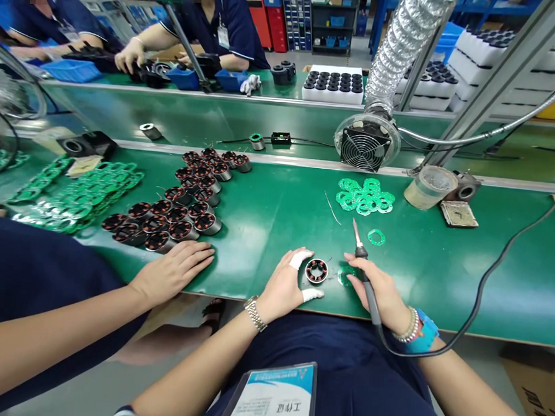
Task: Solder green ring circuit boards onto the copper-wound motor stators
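Note:
My left hand (285, 286), with white covers on two fingertips, lies on the green bench with thumb and forefinger spread beside a small motor stator (316, 271). The stator is a metal ring with copper windings, open side up; I cannot tell whether the fingers touch it. My right hand (384, 297) holds a soldering iron (361, 252), its tip pointing away from me. A green ring-shaped circuit board (345, 275) lies by the right fingertips, partly hidden by them. Another green ring board (376, 237) rests just beyond, and a pile of them (365, 196) sits farther back.
Several stators (175, 215) stand grouped at left, near a co-worker's hand (178, 271). Green board panels (83, 191) lie farther left. A fan (365, 148) hangs under a foil duct. A plastic tub (430, 187) and a tip-cleaning pad (459, 214) sit right. Solder wire (332, 208) lies mid-bench.

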Tool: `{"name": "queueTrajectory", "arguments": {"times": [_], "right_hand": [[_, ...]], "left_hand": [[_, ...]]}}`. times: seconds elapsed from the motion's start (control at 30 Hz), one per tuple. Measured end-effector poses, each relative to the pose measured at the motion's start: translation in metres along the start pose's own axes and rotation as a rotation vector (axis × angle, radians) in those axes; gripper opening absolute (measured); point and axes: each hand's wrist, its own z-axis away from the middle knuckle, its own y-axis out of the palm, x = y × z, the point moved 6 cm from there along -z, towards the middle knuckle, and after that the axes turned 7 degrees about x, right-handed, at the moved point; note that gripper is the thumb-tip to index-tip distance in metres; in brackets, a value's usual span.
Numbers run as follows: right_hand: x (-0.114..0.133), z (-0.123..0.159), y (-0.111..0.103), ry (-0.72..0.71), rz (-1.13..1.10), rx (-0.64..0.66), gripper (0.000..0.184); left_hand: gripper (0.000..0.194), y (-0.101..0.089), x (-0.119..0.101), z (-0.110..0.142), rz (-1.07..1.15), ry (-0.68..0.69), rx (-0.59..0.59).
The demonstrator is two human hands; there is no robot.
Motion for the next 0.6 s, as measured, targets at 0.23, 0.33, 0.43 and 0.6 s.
{"name": "queueTrajectory", "arguments": {"times": [0.23,0.33,0.43,0.6], "right_hand": [[0.008,-0.022,0.002,-0.025,-0.029,-0.054,0.023],[0.007,-0.019,0.004,-0.003,-0.067,-0.025,0.024],[0.007,-0.009,0.01,0.021,-0.063,0.013,0.023],[0.008,0.005,0.017,-0.004,0.019,0.077,0.019]], "left_hand": [[0.044,0.007,-0.01,0.0,0.081,0.034,0.024],[0.045,0.002,-0.016,0.007,0.113,0.068,0.025],[0.045,-0.001,-0.026,0.011,0.138,0.13,0.036],[0.043,0.004,-0.034,0.007,0.101,0.204,0.114]]}}
